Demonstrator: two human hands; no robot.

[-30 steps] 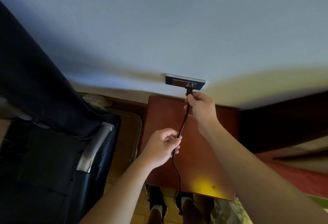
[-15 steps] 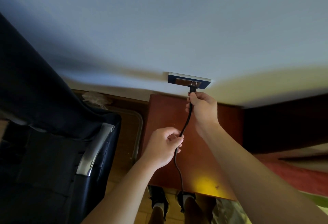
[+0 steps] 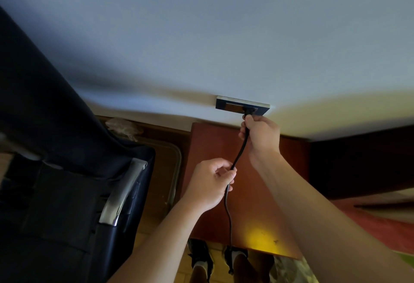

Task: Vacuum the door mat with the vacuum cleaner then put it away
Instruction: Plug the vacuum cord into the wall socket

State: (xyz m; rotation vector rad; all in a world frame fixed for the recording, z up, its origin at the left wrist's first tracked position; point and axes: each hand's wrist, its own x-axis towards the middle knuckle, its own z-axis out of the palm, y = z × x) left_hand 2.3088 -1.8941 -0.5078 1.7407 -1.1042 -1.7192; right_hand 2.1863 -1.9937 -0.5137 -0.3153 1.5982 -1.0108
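Note:
A black power cord [image 3: 240, 153] runs from a dark wall socket plate [image 3: 231, 106] down past the red-brown table top [image 3: 208, 144] to the floor. Its plug [image 3: 247, 112] sits at the socket. My right hand [image 3: 262, 137] grips the cord just below the plug. My left hand [image 3: 212, 182] pinches the cord lower down, fingers curled round it. The vacuum cleaner and the door mat are out of view.
A dark blue armchair [image 3: 67, 170] with a silver armrest [image 3: 125, 191] fills the left. A wooden tray or frame [image 3: 172, 170] stands between chair and table. A dark piece of furniture [image 3: 358, 166] is at the right. My feet [image 3: 201, 258] stand below the table's near edge.
Both hands have held the cord throughout. The right hand stays at the plug by the socket, and the view has shifted slightly.

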